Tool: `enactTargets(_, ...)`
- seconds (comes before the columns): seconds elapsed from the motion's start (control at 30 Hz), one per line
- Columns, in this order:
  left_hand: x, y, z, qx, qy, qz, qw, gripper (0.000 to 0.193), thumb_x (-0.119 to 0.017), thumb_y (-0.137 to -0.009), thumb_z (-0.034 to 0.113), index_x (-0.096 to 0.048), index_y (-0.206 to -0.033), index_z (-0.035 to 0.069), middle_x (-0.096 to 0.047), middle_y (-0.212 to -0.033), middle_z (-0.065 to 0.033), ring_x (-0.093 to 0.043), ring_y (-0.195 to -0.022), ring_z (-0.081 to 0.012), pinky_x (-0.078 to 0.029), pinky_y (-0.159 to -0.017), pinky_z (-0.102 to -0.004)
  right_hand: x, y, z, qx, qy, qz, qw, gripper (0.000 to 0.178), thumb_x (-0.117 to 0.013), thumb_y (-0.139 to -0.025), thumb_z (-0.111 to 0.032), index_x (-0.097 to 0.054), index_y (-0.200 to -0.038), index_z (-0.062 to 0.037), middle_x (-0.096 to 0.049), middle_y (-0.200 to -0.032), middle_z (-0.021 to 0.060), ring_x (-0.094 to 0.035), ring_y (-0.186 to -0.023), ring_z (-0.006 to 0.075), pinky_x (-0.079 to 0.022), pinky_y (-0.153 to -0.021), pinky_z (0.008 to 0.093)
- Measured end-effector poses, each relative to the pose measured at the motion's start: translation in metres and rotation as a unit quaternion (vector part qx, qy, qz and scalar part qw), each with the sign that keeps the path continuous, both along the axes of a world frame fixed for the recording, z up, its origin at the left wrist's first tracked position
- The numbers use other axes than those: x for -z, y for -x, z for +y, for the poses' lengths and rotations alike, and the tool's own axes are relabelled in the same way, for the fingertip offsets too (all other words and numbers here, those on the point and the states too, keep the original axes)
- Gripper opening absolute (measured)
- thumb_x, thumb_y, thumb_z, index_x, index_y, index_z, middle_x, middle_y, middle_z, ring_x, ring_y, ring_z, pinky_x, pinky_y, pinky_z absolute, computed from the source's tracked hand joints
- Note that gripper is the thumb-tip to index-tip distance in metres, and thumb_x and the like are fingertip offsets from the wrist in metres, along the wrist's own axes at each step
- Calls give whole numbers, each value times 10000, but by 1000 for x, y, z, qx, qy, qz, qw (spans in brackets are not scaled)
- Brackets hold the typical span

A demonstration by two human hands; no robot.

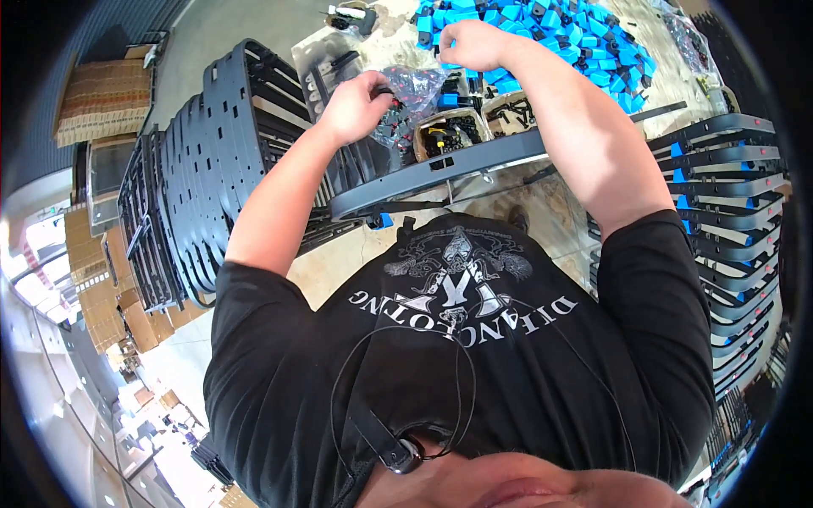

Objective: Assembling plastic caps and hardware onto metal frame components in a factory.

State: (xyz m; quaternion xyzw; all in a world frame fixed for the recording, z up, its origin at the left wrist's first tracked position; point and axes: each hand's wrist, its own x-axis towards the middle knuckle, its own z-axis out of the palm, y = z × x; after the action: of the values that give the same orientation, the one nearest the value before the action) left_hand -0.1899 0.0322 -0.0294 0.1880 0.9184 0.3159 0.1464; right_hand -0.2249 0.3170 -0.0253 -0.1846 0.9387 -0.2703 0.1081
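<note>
My left hand point(356, 107) is closed with thumb and fingers around a small black part point(384, 90), over a clear plastic bag point(417, 83) with small red and dark pieces. My right hand point(476, 46) is at the near left edge of a large pile of blue plastic pieces point(550, 34). Its fingers are curled together, and whatever they hold cannot be made out. Between me and the bench lies a long black metal frame point(500, 154) with rounded corners. Behind its bar stand a small box of black fittings point(453, 135) and an open box of dark screws point(511, 114).
At the left stand nested black slotted metal panels point(190, 152). Stacked black curved frames point(732, 203) with blue pieces on them fill the right side. Flat cardboard stacks point(103, 102) are farther left. A black device with a white part point(351, 15) lies at the bench's far left.
</note>
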Motion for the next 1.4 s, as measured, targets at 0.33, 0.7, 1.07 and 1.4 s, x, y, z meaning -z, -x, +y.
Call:
enactTargets(0.33,-121,-139,53,130,-3,215,968,230,-733,-871,187,-708,-1025,19,-662,-985,-155,-650,-912,-361,-539,-783,-430,6,0,-9,-41,-17,-48,998,321,-692,-869,-330,-728,-1019,-48,-733,-983,139,-684,-937,289,-527,-851,407)
enactTargets(0.7,-103,-170,63,116,69,267,954,250,-698,-896,116,-688,-1124,13,-638,-1027,-151,-627,-954,-348,-527,-841,-420,13,3,-17,-71,-27,-40,996,364,-721,-832,-330,-745,-1066,-52,-743,-1036,155,-697,-962,311,-537,-871,409)
enactTargets(1.07,-96,-184,70,140,240,341,898,518,-673,-921,233,-516,-1338,-32,-626,-1122,-143,-613,-980,-299,-479,-877,-407,11,0,-19,-87,-26,-43,995,459,-709,-830,-382,-739,-1135,-40,-735,-1087,199,-704,-981,344,-543,-872,429)
enactTargets(1.4,-91,-192,70,148,293,340,882,570,-641,-930,240,-500,-1392,-64,-650,-1185,-173,-636,-1038,-277,-462,-868,-400,16,8,-19,-62,-16,-92,994,410,-724,-807,-379,-757,-1048,-50,-744,-1051,168,-695,-985,315,-535,-890,412)
